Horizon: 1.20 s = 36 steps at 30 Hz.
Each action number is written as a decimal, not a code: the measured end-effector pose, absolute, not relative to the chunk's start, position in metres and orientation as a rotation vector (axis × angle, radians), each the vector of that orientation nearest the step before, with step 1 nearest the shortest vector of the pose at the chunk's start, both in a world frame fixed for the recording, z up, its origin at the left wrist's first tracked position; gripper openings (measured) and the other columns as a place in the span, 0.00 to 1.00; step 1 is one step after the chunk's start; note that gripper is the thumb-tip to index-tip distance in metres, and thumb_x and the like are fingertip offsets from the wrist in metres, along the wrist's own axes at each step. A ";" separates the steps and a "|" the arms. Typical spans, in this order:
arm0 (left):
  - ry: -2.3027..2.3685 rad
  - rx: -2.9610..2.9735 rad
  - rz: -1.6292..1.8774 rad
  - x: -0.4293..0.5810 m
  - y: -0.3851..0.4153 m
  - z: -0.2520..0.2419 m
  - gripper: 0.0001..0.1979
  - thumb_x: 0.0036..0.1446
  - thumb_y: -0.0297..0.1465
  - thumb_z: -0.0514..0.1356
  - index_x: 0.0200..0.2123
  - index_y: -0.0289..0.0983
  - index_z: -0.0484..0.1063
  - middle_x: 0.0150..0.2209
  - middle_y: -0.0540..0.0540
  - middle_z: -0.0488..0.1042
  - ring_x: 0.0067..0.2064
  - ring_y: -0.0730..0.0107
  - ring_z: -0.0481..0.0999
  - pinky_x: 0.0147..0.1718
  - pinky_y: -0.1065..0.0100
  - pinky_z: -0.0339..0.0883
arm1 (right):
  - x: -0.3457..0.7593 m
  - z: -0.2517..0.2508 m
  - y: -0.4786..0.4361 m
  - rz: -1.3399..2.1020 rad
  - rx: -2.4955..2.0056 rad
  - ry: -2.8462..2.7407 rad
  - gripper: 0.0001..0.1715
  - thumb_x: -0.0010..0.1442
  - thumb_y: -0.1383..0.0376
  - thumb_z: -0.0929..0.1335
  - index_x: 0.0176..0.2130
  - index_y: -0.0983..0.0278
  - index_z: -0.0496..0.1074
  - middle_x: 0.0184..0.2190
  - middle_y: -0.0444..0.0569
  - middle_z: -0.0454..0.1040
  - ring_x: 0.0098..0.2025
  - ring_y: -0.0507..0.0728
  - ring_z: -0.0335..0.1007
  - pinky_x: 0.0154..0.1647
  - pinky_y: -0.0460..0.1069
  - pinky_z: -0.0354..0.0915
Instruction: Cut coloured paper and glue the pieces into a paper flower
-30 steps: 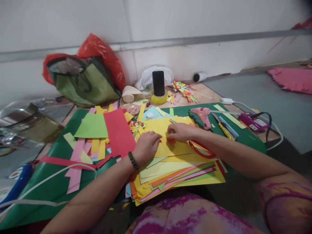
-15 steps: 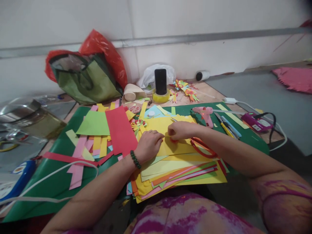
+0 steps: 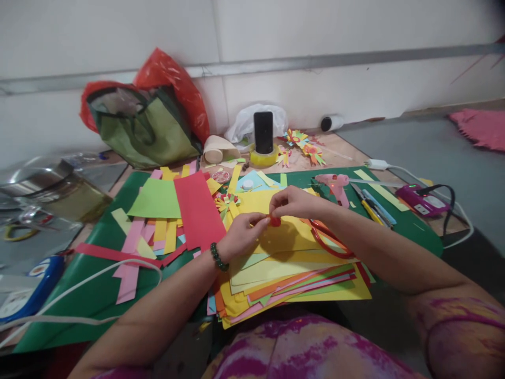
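Observation:
My left hand (image 3: 241, 236) and my right hand (image 3: 292, 202) meet above a stack of coloured paper sheets (image 3: 288, 273), the top one yellow. Both pinch a small red paper piece (image 3: 274, 221) between their fingertips, lifted a little off the yellow sheet. A dark bead bracelet (image 3: 217, 256) sits on my left wrist. Red-handled scissors (image 3: 329, 242) lie on the stack under my right forearm. A small paper flower (image 3: 225, 202) in yellow, green and red lies just beyond my left hand.
A green mat (image 3: 94, 295) carries a red sheet (image 3: 199, 210), a light green sheet (image 3: 155, 199) and loose paper strips. A pink glue gun (image 3: 334, 185), cutters (image 3: 373, 206), a phone on a tape roll (image 3: 263, 138), a green bag (image 3: 142, 129) and a white cable (image 3: 79, 287) lie around.
Both hands have lifted off the yellow sheet and come together, raising the small red piece between their fingertips. The view has shifted slightly.

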<state>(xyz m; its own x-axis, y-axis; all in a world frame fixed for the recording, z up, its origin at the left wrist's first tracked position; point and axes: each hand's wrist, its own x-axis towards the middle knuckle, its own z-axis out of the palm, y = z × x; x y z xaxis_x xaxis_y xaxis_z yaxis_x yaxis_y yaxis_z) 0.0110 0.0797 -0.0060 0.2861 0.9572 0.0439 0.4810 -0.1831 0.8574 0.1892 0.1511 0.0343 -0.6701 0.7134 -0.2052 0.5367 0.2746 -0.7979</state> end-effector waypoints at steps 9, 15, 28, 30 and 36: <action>1.115 1.277 0.849 0.005 0.081 0.002 0.13 0.52 0.37 0.60 0.28 0.32 0.79 0.24 0.45 0.76 0.27 0.73 0.70 0.29 0.72 0.62 | 0.181 0.021 0.143 1.517 -1.094 -2.000 0.12 0.45 0.59 0.68 0.28 0.65 0.73 0.26 0.44 0.73 0.28 0.51 0.65 0.29 0.46 0.59; 1.095 1.154 0.914 0.003 0.083 0.003 0.13 0.52 0.37 0.60 0.22 0.34 0.74 0.22 0.47 0.73 0.26 0.74 0.68 0.29 0.72 0.61 | 0.186 0.023 0.136 1.672 -1.102 -1.944 0.26 0.43 0.60 0.73 0.42 0.66 0.69 0.25 0.43 0.72 0.30 0.52 0.68 0.29 0.46 0.59; 1.063 1.251 0.907 0.004 0.082 -0.001 0.12 0.53 0.36 0.59 0.25 0.34 0.77 0.25 0.45 0.76 0.29 0.73 0.71 0.33 0.70 0.64 | 0.184 0.015 0.135 1.731 -1.048 -1.849 0.23 0.45 0.65 0.72 0.42 0.66 0.68 0.22 0.41 0.73 0.26 0.50 0.67 0.26 0.45 0.58; 1.051 1.231 0.905 0.004 0.082 -0.001 0.12 0.53 0.36 0.60 0.25 0.34 0.77 0.25 0.45 0.76 0.29 0.73 0.71 0.33 0.70 0.64 | 0.184 0.013 0.135 1.703 -1.046 -1.867 0.23 0.45 0.65 0.72 0.42 0.66 0.68 0.22 0.41 0.74 0.26 0.50 0.68 0.26 0.45 0.58; 1.019 1.131 0.921 0.003 0.082 -0.001 0.13 0.50 0.38 0.62 0.25 0.34 0.78 0.25 0.45 0.77 0.28 0.73 0.71 0.32 0.71 0.63 | 0.185 0.008 0.136 1.655 -1.047 -1.905 0.24 0.46 0.62 0.73 0.43 0.65 0.68 0.24 0.42 0.75 0.25 0.50 0.67 0.25 0.45 0.57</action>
